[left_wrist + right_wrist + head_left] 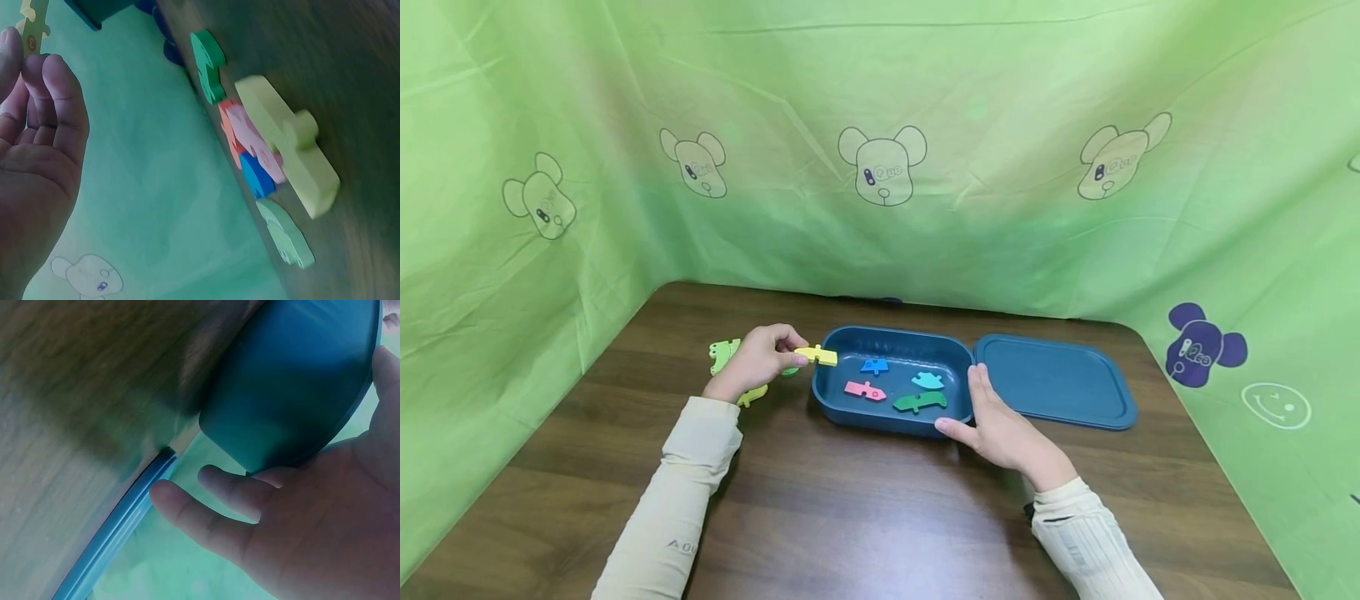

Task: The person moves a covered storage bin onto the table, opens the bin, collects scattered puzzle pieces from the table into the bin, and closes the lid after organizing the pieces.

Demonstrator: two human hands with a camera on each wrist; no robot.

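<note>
In the head view my left hand (758, 360) pinches a yellow puzzle piece (817, 356) between thumb and fingertips, by the left rim of a dark blue box (891, 427). Inside the box lie a blue piece (875, 366), a pink piece (865, 390), a teal piece (928, 381) and a dark green piece (921, 402). My right hand (1006, 433) rests against the box's right end, thumb at the front rim. Its fingers look extended in the right wrist view, along the box's outer wall (281, 381).
Flat beside the box, on its right, lies a blue lid (1060, 379). Left of the box are loose pieces, partly behind my left hand: a light green one (284, 232), a pale yellow one (290, 144), a green one (207, 65), and pink, blue and orange ones.
</note>
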